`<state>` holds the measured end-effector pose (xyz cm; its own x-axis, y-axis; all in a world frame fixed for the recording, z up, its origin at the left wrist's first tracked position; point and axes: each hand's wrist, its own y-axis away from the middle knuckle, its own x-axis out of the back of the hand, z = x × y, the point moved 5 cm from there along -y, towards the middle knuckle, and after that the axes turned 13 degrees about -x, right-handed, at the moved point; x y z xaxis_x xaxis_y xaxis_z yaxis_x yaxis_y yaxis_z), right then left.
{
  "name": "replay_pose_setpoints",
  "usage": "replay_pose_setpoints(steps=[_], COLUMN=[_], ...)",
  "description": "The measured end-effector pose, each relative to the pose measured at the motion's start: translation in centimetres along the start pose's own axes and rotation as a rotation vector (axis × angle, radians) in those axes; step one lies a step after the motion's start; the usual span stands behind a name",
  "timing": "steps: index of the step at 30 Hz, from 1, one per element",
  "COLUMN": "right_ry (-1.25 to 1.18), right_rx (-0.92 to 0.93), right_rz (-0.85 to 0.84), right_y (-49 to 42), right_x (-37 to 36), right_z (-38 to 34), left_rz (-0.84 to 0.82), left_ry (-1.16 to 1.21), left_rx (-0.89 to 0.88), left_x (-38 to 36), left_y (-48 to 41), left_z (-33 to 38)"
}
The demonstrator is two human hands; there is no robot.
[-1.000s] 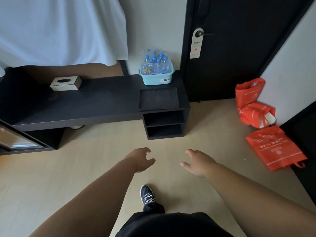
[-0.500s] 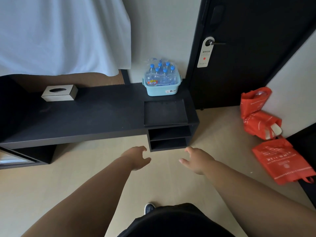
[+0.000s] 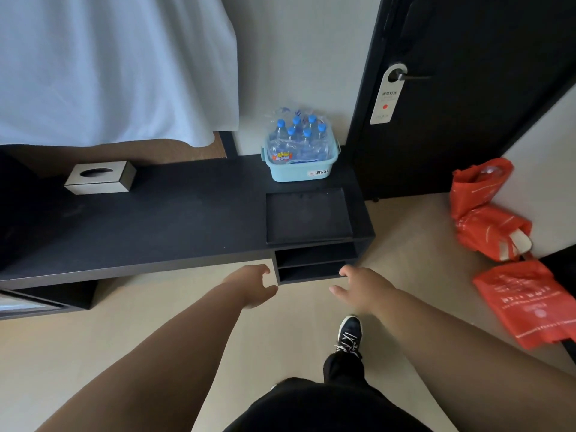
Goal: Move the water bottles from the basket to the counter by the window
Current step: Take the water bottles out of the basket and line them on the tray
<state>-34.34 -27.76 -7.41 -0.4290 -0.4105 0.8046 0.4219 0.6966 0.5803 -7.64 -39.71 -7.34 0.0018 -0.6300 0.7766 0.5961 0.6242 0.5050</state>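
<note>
The person has walked closer to the desk [image 3: 171, 219] in the last second. The blue basket [image 3: 300, 173] looks bigger and nearer now, and one shoe [image 3: 350, 333] is stepping forward. So the job is only just starting, and no bottle is out yet. The water bottles [image 3: 299, 135] all stand in the basket, wrapped in clear plastic. The basket sits at the far right end of the desk, by the wall and the dark door [image 3: 467, 88]. The left hand [image 3: 252, 286] and right hand [image 3: 363, 288] reach out over the floor, near the desk's front edge. Their fingers [image 3: 343, 293] are loosely spread and hold nothing. The basket is well apart from them, on the far side of a flat black tray [image 3: 308, 216].
</note>
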Motion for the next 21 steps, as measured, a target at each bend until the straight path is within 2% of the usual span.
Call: replay_pose_setpoints(steps=[6, 15, 21], right_ry=[0.004, 0.059, 0.01], right_rx=[0.038, 0.089, 0.098], right_rz=[-0.014, 0.019, -0.004], right_y=[-5.3, -15.8, -20.9], right_x=[3.3, 12.9, 15.0], right_z=[0.2, 2.9, 3.6], left_rz=[0.028, 0.042, 0.087], left_ry=[0.01, 0.037, 0.057], left_rx=[0.0, 0.066, 0.073], left_x=[3.0, 8.1, 10.5], left_y=[-4.7, -13.5, -17.9], left_z=[1.3, 5.0, 7.5])
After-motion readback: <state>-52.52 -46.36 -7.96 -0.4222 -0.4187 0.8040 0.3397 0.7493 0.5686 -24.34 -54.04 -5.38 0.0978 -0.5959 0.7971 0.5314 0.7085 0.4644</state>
